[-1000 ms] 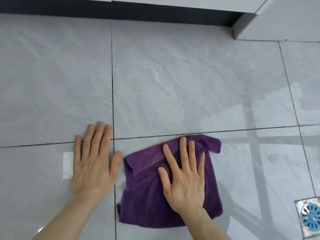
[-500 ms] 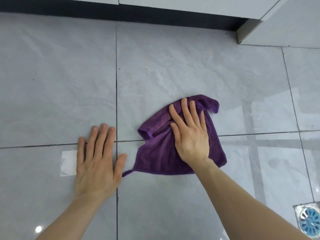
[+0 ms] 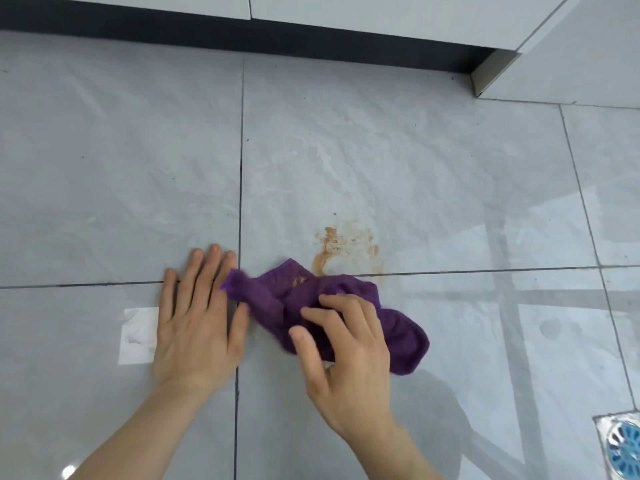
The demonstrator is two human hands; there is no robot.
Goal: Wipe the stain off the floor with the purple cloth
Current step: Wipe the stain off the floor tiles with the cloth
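Nearest the camera come two bare forearms and two hands. The left hand [image 3: 199,323] lies flat on the grey tiled floor [image 3: 104,168], fingers straight and slightly spread, gripping nothing, planted across the same tile joint as half a second ago. The right hand [image 3: 346,348] has its fingers curled and bunched into the one purple cloth [image 3: 398,337], gathering its folds; half a second ago that palm lay flat on a spread cloth farther up the floor. Now the cloth is crumpled into a long wad pulled back toward the person. Its long axis runs from a tip touching the left hand's fingers, upper left, down to a rounded end at lower right, and an orange smear shows on its upper fold.

Just beyond the cloth's far edge lies one orange-brown stain [image 3: 346,251], speckled and ring-shaped, uncovered now where the cloth sat before. One floor drain [image 3: 623,448] with a blue grate sits at the lower right corner. Farthest off runs a dark plinth [image 3: 242,36] under pale cabinet fronts.
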